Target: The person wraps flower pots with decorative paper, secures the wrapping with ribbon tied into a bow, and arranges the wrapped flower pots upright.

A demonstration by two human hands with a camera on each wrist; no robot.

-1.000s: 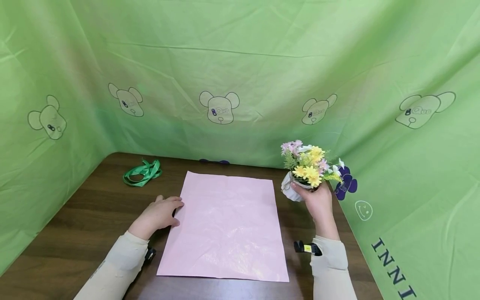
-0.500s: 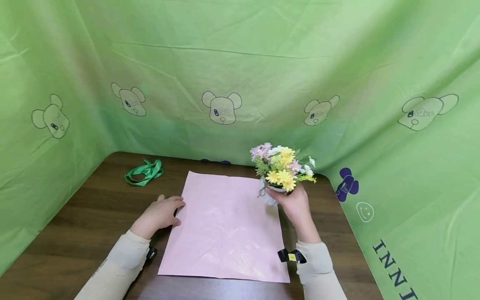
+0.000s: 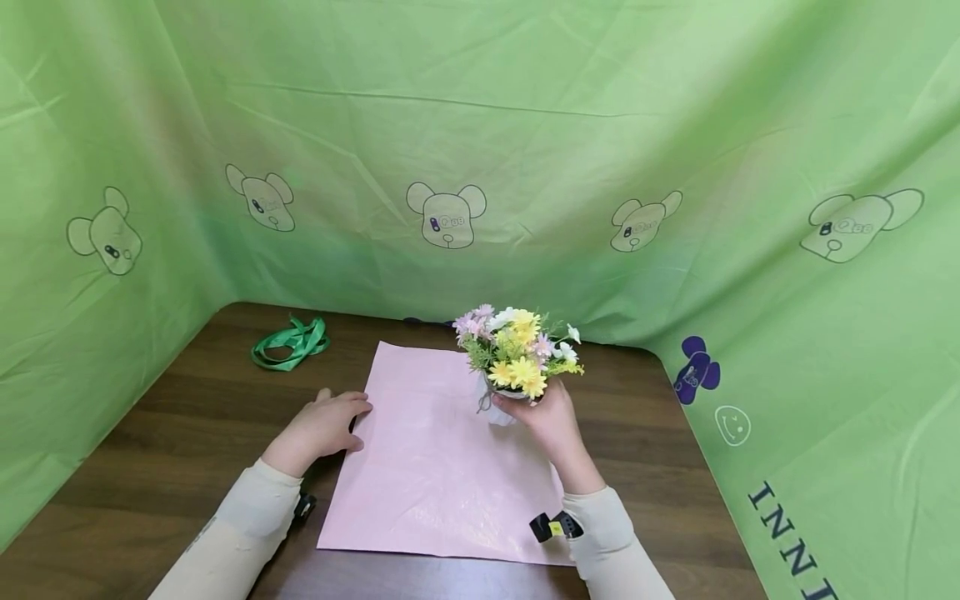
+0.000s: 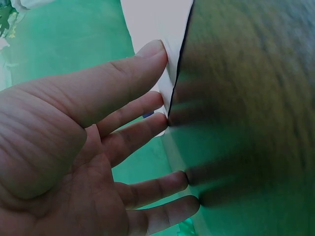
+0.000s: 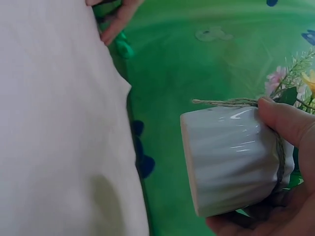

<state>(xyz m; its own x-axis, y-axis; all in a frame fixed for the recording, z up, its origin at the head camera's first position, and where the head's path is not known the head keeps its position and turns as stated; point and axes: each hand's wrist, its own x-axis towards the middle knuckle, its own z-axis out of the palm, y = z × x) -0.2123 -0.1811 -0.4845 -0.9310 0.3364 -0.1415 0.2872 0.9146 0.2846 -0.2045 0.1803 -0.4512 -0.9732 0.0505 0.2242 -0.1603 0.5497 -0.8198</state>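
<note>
A sheet of pink paper (image 3: 442, 475) lies flat on the brown table. My left hand (image 3: 318, 425) rests at its left edge, fingers spread and fairly straight; in the left wrist view the thumb and two fingertips touch the paper's edge (image 4: 165, 29). My right hand (image 3: 551, 421) grips a small white ribbed flowerpot (image 5: 231, 157) near its rim, where a twine bow is tied. Yellow, pink and white flowers (image 3: 517, 354) fill the pot. The pot is held above the paper, and its shadow (image 5: 106, 206) falls on the sheet in the right wrist view.
A loosely coiled green ribbon (image 3: 292, 343) lies at the table's back left. Green cloth (image 3: 450, 100) with bear drawings hangs behind and on both sides of the wooden table (image 3: 637, 433).
My right hand has carried the flowerpot leftward, from beside the paper's right edge to over the upper right part of the sheet. My left hand has stayed at the paper's left edge.
</note>
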